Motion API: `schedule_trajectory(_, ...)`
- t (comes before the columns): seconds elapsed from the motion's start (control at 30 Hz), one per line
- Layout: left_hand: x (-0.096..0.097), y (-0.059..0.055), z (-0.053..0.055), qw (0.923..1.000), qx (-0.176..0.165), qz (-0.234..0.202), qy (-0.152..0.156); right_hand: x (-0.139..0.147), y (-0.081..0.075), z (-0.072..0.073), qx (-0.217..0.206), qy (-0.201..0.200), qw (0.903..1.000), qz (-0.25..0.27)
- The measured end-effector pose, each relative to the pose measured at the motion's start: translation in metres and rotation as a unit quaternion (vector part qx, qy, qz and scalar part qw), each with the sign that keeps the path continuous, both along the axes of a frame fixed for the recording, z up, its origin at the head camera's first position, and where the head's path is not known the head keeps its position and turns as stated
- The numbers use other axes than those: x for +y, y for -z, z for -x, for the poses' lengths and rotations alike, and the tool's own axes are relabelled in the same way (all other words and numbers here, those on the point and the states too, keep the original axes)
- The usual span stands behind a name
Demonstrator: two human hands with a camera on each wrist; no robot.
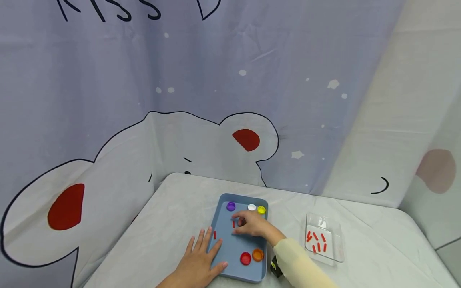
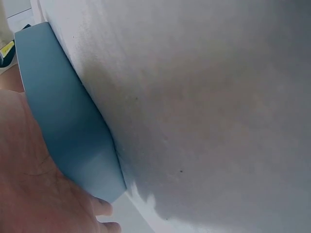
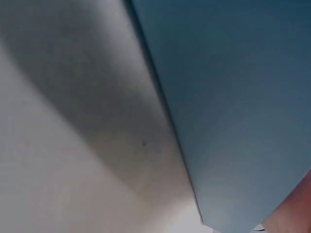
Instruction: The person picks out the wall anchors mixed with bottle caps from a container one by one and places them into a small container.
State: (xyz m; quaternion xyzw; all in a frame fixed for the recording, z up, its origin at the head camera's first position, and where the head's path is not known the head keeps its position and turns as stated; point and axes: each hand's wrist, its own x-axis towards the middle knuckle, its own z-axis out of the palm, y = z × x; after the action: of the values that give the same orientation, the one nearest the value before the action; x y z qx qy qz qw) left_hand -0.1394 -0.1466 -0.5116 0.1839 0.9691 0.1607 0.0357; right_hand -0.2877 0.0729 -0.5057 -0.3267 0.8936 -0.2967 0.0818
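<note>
A blue-grey tray [image 1: 235, 244] lies on the white-covered surface. My left hand [image 1: 198, 260], fingers spread, rests at the tray's left edge; the left wrist view shows the palm [image 2: 34, 170] against the tray's outer wall [image 2: 73, 107]. Over the tray's middle reaches my right hand [image 1: 253, 224], with thumb and forefinger apart on either side of a small red stick [image 1: 233, 224]; no contact with it is visible. Another red stick [image 1: 215, 235] lies by the left fingertips. Purple [image 1: 231, 206], white [image 1: 251, 207] and yellow [image 1: 261, 210] round pieces sit at the far end, red [image 1: 245, 258] and orange [image 1: 257, 255] ones at the near end.
To the right stands a clear plastic box [image 1: 338, 240] with several red sticks [image 1: 318, 247] in it. A small black object with yellow marks [image 1: 275, 267] is partly hidden by the right sleeve [image 1: 299, 262]. Behind the surface hangs a printed curtain [image 1: 216, 72].
</note>
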Motion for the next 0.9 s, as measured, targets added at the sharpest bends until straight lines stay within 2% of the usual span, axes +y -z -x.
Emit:
schedule_trajectory(0.5, 0.0009, 0.0013, 0.0003, 0.9999, 0.006, 0.010, -0.001, -0.0044, 0.0045, 0.0043, -0.005, 0.026, 0.9995, -0.016)
schedule_trajectory(0.9, 0.0000, -0.0001, 0.0001, 0.9999, 0.005, 0.010, 0.004, -0.0059, 0.0042, 0.0015, -0.013, 0.041, 0.9989, -0.017)
